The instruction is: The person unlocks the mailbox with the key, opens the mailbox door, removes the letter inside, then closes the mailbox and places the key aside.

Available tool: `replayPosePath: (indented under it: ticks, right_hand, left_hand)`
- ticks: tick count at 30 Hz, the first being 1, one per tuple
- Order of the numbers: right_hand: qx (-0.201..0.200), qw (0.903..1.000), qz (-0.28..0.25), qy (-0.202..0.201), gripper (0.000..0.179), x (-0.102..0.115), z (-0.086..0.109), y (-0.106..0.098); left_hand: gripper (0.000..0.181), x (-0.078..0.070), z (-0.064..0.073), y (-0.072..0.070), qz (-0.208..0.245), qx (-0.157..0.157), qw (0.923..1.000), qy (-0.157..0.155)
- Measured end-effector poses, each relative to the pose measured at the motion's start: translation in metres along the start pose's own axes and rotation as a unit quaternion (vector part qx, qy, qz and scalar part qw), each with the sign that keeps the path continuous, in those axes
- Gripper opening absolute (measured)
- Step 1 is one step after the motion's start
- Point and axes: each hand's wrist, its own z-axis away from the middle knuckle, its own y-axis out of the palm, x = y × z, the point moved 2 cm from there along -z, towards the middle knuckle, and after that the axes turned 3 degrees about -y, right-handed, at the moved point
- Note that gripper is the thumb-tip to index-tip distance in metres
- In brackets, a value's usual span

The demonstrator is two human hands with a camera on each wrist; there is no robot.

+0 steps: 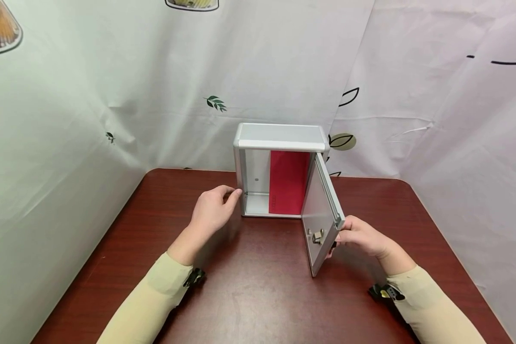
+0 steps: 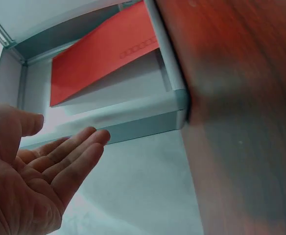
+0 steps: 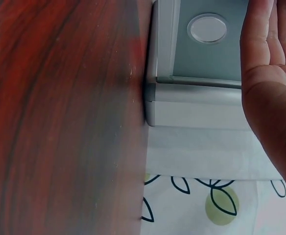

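A silver metal box (image 1: 279, 138) stands at the back middle of a dark red-brown table (image 1: 258, 291), and its door (image 1: 320, 215) is swung open to the right. A red envelope (image 1: 289, 181) leans upright inside, at the right of the compartment. My left hand (image 1: 231, 195) touches the box's left front frame with its fingertips; the left wrist view shows that hand (image 2: 67, 147) open and holding nothing, beside the box frame (image 2: 133, 122) and the envelope (image 2: 104, 54). My right hand (image 1: 345, 233) rests at the door's free edge. In the right wrist view its fingers (image 3: 263, 44) lie straight along the door's outer face (image 3: 202, 58), next to a round lock (image 3: 207, 28).
A white cloth backdrop (image 1: 90, 119) printed with leaves closes in the table on the left, back and right. A latch (image 1: 317, 235) sits on the door's inner face. Bare tabletop lies in front of the box between my arms.
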Motion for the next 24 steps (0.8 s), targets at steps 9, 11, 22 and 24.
replayPosePath:
  ticks: [9, 11, 22, 24]
  right_hand:
    - [-0.007, 0.9999, 0.008, -0.001, 0.041, 0.002, 0.002, 0.000]
    - [-0.007, 1.0000, 0.004, -0.001, 0.041, 0.001, 0.002, -0.001]
    - [-0.002, 0.9999, -0.010, 0.004, 0.043, -0.001, 0.000, 0.000]
    - [-0.003, 1.0000, -0.006, 0.000, 0.043, -0.001, 0.001, 0.000]
  left_hand:
    - [0.026, -0.015, 0.006, 0.003, 0.055, 0.027, 0.9973, 0.040]
    - [0.026, -0.016, 0.007, 0.005, 0.071, 0.034, 0.9960, 0.042]
    - [0.050, -0.018, 0.005, 0.029, 0.176, 0.102, 0.9790, -0.003]
    - [0.053, -0.019, 0.002, 0.036, 0.185, 0.115, 0.9759, -0.009]
